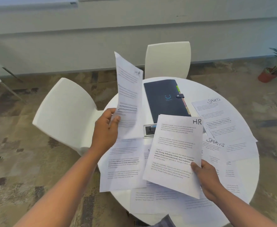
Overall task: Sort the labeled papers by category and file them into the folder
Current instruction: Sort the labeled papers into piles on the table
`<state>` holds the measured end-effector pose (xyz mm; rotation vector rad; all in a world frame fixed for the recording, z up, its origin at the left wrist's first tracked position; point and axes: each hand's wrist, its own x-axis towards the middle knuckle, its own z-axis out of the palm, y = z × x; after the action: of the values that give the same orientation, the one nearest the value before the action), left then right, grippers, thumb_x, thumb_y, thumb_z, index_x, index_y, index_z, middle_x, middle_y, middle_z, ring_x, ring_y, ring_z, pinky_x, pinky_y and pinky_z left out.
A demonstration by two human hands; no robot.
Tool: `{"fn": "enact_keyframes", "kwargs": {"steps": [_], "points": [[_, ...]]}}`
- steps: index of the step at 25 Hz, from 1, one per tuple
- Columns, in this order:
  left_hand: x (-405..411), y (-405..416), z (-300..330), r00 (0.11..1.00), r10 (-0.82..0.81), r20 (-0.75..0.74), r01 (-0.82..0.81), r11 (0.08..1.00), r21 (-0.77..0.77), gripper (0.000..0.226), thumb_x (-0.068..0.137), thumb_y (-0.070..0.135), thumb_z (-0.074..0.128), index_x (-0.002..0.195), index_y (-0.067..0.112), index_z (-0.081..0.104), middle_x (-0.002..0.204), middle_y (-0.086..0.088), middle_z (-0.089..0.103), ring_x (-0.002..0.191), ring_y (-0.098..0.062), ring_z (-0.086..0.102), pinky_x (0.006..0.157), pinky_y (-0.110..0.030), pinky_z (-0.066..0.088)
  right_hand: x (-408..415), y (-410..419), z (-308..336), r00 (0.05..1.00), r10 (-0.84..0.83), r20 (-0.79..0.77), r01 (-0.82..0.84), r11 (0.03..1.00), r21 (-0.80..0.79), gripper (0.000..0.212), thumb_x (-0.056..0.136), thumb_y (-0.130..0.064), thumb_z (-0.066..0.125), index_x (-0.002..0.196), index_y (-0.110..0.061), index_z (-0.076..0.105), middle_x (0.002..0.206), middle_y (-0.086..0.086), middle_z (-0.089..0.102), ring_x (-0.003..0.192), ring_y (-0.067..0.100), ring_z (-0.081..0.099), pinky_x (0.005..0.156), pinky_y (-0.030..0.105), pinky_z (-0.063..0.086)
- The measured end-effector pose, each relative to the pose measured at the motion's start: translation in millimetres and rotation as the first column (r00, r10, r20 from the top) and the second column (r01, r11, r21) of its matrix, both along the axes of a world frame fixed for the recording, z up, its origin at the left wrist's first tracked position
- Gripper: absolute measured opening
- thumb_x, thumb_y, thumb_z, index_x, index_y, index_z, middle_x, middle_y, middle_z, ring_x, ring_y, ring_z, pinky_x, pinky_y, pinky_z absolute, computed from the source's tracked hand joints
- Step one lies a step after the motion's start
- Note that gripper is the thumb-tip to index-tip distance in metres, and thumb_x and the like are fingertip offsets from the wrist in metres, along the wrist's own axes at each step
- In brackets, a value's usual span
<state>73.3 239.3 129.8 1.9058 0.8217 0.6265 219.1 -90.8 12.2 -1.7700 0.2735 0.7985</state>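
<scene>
a round white table (242, 203) on patterned carpet is strewn with printed sheets. nearest, the right hand (207, 179) pinches the lower right edge of a raised sheet marked hr (175, 153), thumb on top. the left hand (105, 130) grips a second hr sheet (128, 99) standing upright. two sports sheets (216, 118) lie at right. beyond, the dark folder (164, 99) lies closed, with two white chairs (167, 59) behind.
</scene>
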Motion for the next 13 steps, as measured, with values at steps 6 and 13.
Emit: {"fn": "enact_keyframes", "kwargs": {"steps": [6,13], "points": [[17,-103,34,0.975,-0.161,0.155,0.201,0.936,-0.290,0.018,0.101,0.008,0.061,0.102,0.023,0.070,0.107,-0.004,0.078,0.095,-0.024,0.075,0.085,-0.037,0.061,24,-47,0,0.995,0.058,-0.076,-0.051,0.995,0.090,0.016,0.105,-0.009,0.056,0.110,-0.016,0.070,0.107,0.003,0.077,0.097,0.026,0.072,0.072,0.036,0.056],[35,-186,-14,0.994,0.106,-0.009,-0.086,0.753,-0.653,0.019,0.100,0.001,0.057,0.117,0.007,0.066,0.114,-0.014,0.076,0.107,-0.036,0.072,0.097,-0.053,0.056,64,-87,14,0.984,0.101,-0.143,-0.063,0.967,0.248,0.014,0.102,-0.009,0.061,0.111,-0.012,0.072,0.106,0.006,0.080,0.100,0.031,0.075,0.086,0.046,0.060]]}}
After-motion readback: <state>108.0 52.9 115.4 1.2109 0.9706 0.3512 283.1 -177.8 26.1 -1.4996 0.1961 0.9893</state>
